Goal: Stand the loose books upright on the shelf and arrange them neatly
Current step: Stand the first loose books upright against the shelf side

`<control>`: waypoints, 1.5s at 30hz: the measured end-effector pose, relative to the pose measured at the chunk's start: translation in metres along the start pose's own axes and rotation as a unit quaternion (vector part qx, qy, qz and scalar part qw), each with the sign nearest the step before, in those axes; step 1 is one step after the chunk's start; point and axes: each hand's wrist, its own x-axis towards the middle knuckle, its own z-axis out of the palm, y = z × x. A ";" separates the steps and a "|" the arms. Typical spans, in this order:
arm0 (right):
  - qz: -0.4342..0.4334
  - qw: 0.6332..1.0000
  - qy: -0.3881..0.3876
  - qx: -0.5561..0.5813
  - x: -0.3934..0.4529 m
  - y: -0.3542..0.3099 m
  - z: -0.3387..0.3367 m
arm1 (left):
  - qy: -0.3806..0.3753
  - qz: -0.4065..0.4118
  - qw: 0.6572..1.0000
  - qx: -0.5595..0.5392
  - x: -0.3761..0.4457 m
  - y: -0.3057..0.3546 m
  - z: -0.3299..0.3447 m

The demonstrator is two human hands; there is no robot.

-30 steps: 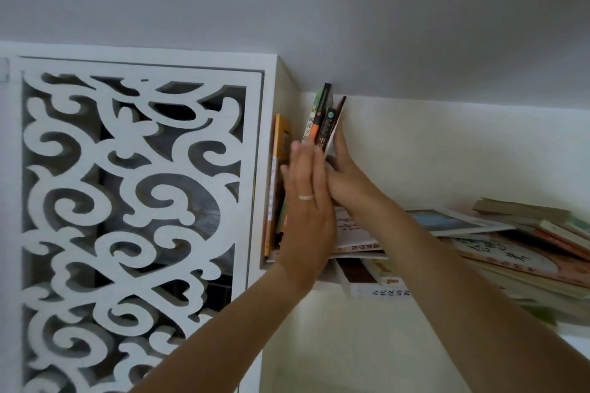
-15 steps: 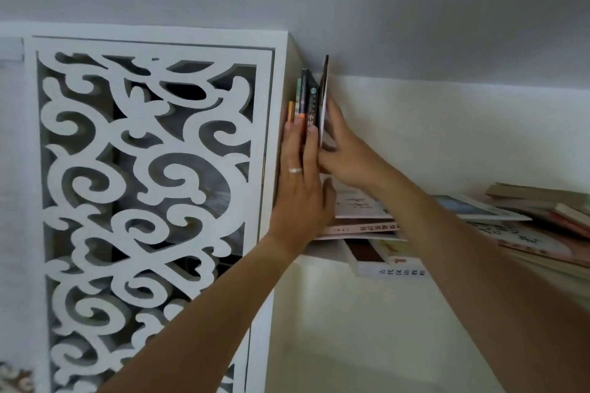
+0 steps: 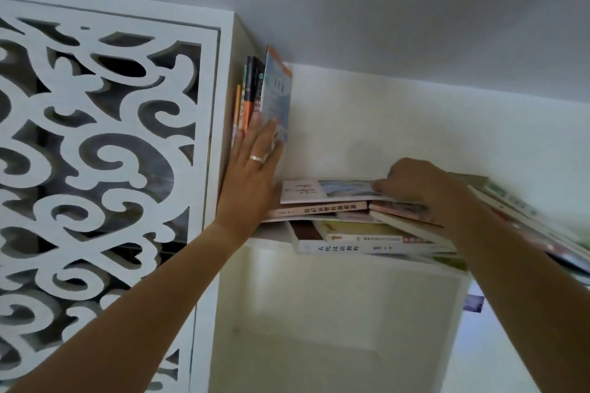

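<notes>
While left hand (image 3: 252,175) steadies upright books (image 3: 260,92)

Books half sorted on the top shelf (image 3: 271,241)

At the shelf's left end a few upright books (image 3: 255,89) stand against the side wall, spines outward in orange, green and black; the outermost, a pale blue book (image 3: 278,89), leans slightly right with its cover showing. The rest lie in a loose flat pile (image 3: 367,233) spreading from the middle to the shelf's right end, overhanging the front edge. On top lies a white-and-blue book (image 3: 325,191), under it a pink-spined book (image 3: 319,210).
</notes>
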 end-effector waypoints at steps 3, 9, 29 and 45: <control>0.017 0.998 0.011 0.065 -0.009 0.016 0.009 | 0.015 -0.047 0.996 -0.074 0.000 0.008 -0.005; -0.051 0.958 0.192 0.207 -0.012 0.005 0.003 | 0.015 -0.032 0.989 -0.143 0.003 0.009 -0.011; 0.054 0.913 0.164 0.370 -0.016 -0.023 0.014 | -0.120 0.085 0.989 -0.017 0.002 0.012 -0.012; 0.067 0.902 0.203 0.376 -0.028 -0.001 0.021 | -0.063 -0.065 0.988 -0.122 0.008 0.032 -0.010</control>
